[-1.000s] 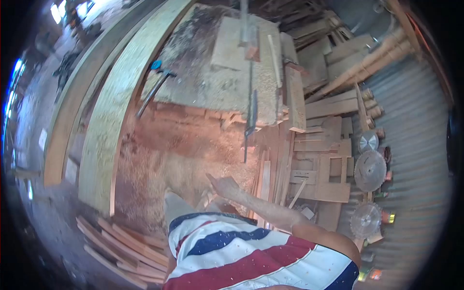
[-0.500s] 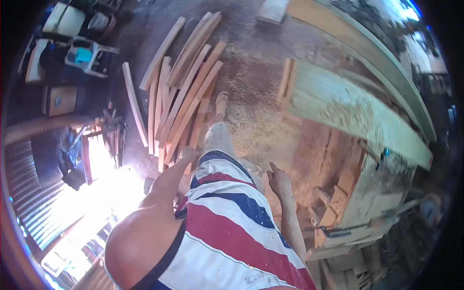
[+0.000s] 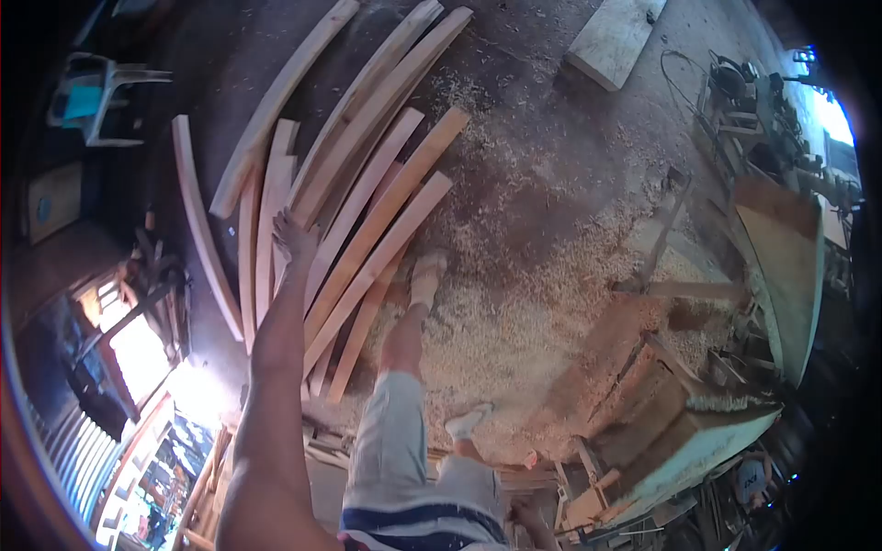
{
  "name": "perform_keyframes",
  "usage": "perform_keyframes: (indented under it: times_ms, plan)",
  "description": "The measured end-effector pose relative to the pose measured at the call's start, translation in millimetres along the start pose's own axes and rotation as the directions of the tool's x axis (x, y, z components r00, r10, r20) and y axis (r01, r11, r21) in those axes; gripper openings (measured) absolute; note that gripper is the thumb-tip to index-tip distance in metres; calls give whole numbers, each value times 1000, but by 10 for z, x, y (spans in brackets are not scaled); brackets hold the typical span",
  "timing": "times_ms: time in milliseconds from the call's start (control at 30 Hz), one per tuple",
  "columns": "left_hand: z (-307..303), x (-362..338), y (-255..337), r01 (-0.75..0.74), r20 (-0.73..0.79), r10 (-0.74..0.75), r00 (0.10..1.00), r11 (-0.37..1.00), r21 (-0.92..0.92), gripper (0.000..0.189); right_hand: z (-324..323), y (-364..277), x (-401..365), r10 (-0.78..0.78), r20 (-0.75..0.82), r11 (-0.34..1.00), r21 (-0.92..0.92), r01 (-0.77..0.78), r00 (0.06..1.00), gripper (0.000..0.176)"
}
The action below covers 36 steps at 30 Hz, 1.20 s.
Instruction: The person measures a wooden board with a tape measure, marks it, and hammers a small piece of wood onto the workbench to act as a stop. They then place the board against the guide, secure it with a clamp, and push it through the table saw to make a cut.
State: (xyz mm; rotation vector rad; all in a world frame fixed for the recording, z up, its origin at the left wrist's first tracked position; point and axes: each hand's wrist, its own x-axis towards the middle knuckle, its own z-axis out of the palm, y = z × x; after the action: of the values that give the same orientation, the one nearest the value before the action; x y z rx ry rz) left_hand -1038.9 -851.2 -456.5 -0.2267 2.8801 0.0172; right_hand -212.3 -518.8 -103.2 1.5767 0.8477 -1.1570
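Observation:
My left hand [image 3: 296,241] reaches down to the near end of a long wooden beam [image 3: 372,115], its fingers spread and overlapping the beam's end in this view. That beam lies in a loose pile of long wooden strips [image 3: 390,211], several of them crossing over one another on the floor. Low in the view, beside my shorts, hangs my right hand [image 3: 525,516]; it is dark and its fingers do not show clearly. The wooden workbench [image 3: 643,441] is the nearest thing to that hand.
Wood shavings [image 3: 514,312] cover the floor around my feet. A short thick board [image 3: 617,41] lies farther ahead. To the right stands a large wooden panel [image 3: 781,266] among tools and offcuts. A white plastic chair [image 3: 110,101] is at the far left, above a bright opening.
My view has swung toward the wood pile and I have bent closer. My left hand has moved from beside my body out to the beam's end; the right hand is lower in view.

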Motion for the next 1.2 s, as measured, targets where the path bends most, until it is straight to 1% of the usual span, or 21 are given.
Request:
perform_keyframes:
  times_ms: [67,133,167,200,267,300,333,367,400,433,500,567,600,667,733,767,867,933,1033,1133,1200]
  plan:
    - [87,352,69,-14,77,14,997,1000,-3,101,158,-403,-235,59,-50,997,45,-57,997,25]
    - [665,853,-180,-31,254,43,966,998,-49,94,281,-747,-126,58,-96,993,112,-47,994,26]
    - [857,927,-323,-37,352,56,934,998,-60,90,380,-827,-67,-21,-130,997,66,30,991,26]
    - [589,854,-141,-58,363,47,931,998,20,71,423,-990,75,-103,-160,994,11,107,982,27]
    - [651,641,-203,-441,354,377,856,890,120,61,487,-1571,73,-339,-158,935,-170,312,927,31]
    - [473,462,-99,-441,405,439,802,893,-93,56,611,-2116,-33,-487,-121,852,-281,441,865,33]
    - [271,277,22,-398,452,497,741,867,-300,52,791,-2462,-21,-466,-203,857,-344,383,861,37]
    - [-105,-23,258,-43,540,509,670,753,-656,47,1005,-2762,91,-702,-299,705,-421,571,646,38]
    - [70,-325,248,102,585,566,581,662,-742,46,1130,-3257,29,-694,-207,664,-556,501,690,39]
    - [-815,-728,806,176,820,349,454,867,-467,59,1342,-3718,-125,-713,-262,686,-451,571,650,58]
    - [-867,-1524,916,510,827,470,308,653,-560,58,1643,-4489,-313,-787,-206,616,-308,725,581,104]
    - [-1227,-2287,1129,705,805,543,240,472,-529,59,1852,-4920,-692,-852,-79,512,87,855,518,109]
    - [-1200,-2493,1181,661,765,579,282,461,-592,61,1803,-5099,-983,-892,10,433,304,848,452,106]
    - [-1057,-3004,985,581,708,621,336,454,-675,65,1727,-4781,-817,-873,55,482,249,840,485,100]
    - [-1295,-3062,937,752,771,624,130,444,-486,79,1522,-4461,-992,-840,84,539,222,812,535,94]
    - [-1347,-3081,897,810,746,655,117,372,-454,88,1358,-4295,-1456,-811,90,581,235,779,578,92]
    - [-1197,-3377,1243,914,750,636,182,172,-368,112,1091,-3274,-1752,-832,78,552,226,803,550,88]
    - [-936,-3638,1320,912,469,876,108,101,-397,109,993,-2192,-1884,-804,106,583,331,742,585,90]
    - [-1025,-4196,1054,897,382,866,324,-153,-414,104,934,-199,-2194,-744,131,609,537,583,656,94]
    - [-1097,-4841,856,881,806,556,202,255,-398,94,923,1658,-2188,-697,203,538,782,315,687,93]
    - [-1118,-5845,851,727,924,325,201,583,-363,91,979,2693,-2181,-633,316,519,850,85,706,91]
